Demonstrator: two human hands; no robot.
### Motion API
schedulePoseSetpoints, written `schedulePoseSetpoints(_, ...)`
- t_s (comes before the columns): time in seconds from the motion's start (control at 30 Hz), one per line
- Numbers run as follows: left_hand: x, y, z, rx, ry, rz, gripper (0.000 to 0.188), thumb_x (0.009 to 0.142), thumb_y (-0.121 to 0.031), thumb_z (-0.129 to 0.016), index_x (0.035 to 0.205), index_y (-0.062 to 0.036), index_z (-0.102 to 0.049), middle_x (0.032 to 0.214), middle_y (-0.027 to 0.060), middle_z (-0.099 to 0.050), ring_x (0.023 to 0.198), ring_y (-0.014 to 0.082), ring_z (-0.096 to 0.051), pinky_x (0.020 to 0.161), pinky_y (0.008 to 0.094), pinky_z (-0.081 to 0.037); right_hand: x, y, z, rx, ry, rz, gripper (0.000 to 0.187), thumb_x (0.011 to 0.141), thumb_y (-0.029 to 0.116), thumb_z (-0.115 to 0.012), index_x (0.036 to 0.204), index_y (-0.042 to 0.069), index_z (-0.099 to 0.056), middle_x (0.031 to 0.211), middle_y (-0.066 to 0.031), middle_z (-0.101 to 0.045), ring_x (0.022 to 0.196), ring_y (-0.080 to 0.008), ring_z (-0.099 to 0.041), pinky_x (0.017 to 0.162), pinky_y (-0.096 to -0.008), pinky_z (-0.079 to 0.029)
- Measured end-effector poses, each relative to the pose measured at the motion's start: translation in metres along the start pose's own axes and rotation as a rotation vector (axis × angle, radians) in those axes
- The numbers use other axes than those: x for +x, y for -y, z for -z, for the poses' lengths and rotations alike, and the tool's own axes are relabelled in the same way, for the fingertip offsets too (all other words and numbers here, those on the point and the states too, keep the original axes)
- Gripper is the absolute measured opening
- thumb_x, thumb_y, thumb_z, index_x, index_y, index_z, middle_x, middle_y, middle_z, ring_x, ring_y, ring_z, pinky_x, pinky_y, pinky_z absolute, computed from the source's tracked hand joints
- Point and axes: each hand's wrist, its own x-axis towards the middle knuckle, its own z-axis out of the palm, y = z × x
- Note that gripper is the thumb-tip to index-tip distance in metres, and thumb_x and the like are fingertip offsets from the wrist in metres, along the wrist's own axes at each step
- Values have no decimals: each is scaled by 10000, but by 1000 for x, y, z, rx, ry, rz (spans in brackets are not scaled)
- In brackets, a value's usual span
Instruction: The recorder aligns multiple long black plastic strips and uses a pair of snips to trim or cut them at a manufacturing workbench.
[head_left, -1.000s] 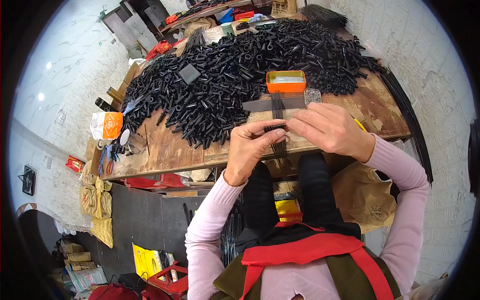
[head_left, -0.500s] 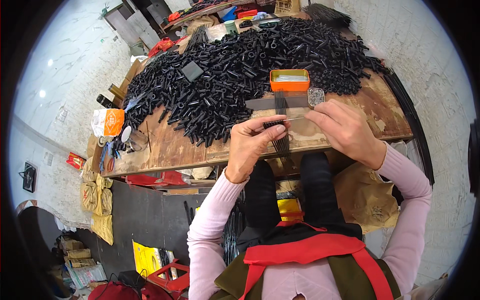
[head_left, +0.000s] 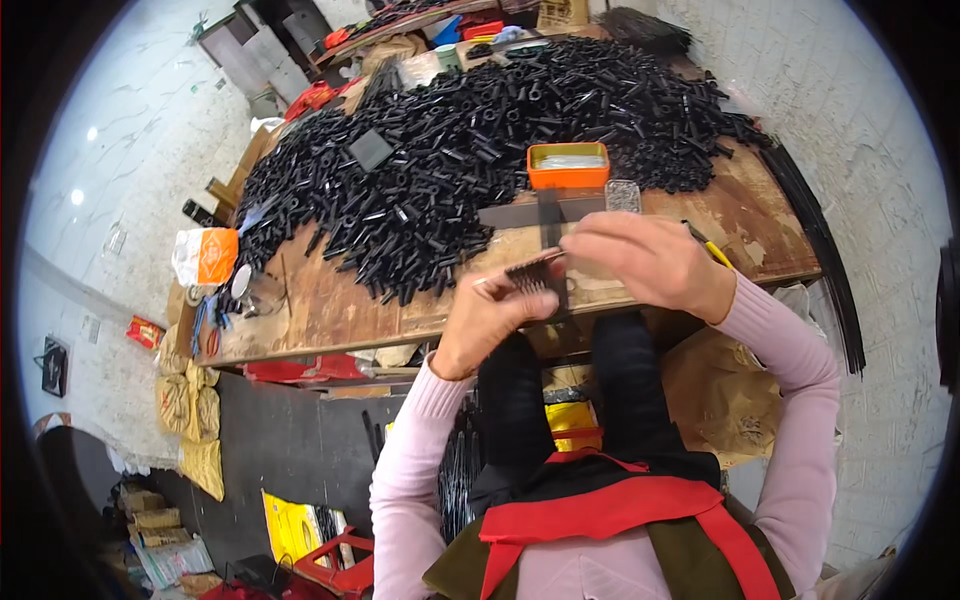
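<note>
Just above the table's near edge, my left hand (head_left: 480, 322) pinches a small dark comb-like piece (head_left: 528, 274) with a row of short thin teeth, between thumb and fingers. My right hand (head_left: 668, 268) is beside its right end, fingertips pressed together; what they hold, if anything, is too small and blurred to make out. Beneath the hands a flat row of thin black rods (head_left: 549, 217) lies across a grey strip (head_left: 508, 215). Beyond stand an orange box (head_left: 568, 178) holding thin pale pins and a small clear box (head_left: 622, 196) of tiny metal bits.
A large heap of short black tubes (head_left: 420, 190) covers much of the wooden table (head_left: 330, 315). A yellow-handled tool (head_left: 717, 252) lies by my right wrist. Long black rods (head_left: 815, 250) run along the right edge. An orange-and-white packet (head_left: 207, 256) and a clear cup (head_left: 260, 288) stand at left.
My right hand has moved left, close against the comb-like piece. A thin pale needle seen between the hands before is no longer visible. The left hand has tilted the piece, showing its teeth.
</note>
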Motion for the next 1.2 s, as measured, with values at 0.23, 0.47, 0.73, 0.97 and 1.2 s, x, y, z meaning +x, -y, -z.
schedulePoseSetpoints(0.23, 28, 97, 16, 1376, 57, -482, 876, 643, -327, -837, 1433, -234, -469, 1516, 162, -376, 1393, 343, -372, 1133, 446, -331, -89, -62, -44, 420, 274, -897, 204, 909, 63, -568, 1085, 49, -670, 881, -109, -652, 742, -244, -665, 692, -353, -531)
schedulePoseSetpoints(0.47, 39, 108, 20, 1305, 119, -503, 776, 685, -325, -820, 1393, -224, -518, 1549, 149, -336, 1432, 340, -318, 1153, 478, -303, -62, -154, -96, 201, 347, -584, 171, 898, 157, -596, 966, 18, -669, 909, -163, -679, 850, -351, -653, 748, -419, -522)
schedulePoseSetpoints(0.73, 56, 114, 23, 1566, 253, -473, 762, 775, -505, -698, 1458, -295, -433, 1584, 132, -260, 1464, 333, -237, 1180, 506, -216, -55, -242, -171, -113, 690, -665, 134, 767, 66, -636, 845, -27, -693, 826, -267, -665, 814, -429, -669, 732, -480, -543)
schedulePoseSetpoints(0.97, 58, 110, 20, 1565, 197, -464, 714, 807, -313, -608, 1485, -335, -386, 1585, 135, -259, 1459, 326, -258, 1175, 515, -225, -36, -238, -143, 138, 431, -691, 172, 814, 86, -634, 917, -22, -721, 791, -203, -690, 714, -331, -684, 677, -377, -552)
schedulePoseSetpoints(1.2, 58, 106, 21, 1579, 195, -499, 825, 760, -509, -703, 1490, -300, -381, 1589, 151, -237, 1473, 344, -210, 1187, 529, -188, -72, -159, -134, -88, 480, -451, 245, 845, 82, -623, 1083, 47, -670, 867, -139, -646, 792, -303, -660, 691, -398, -540)
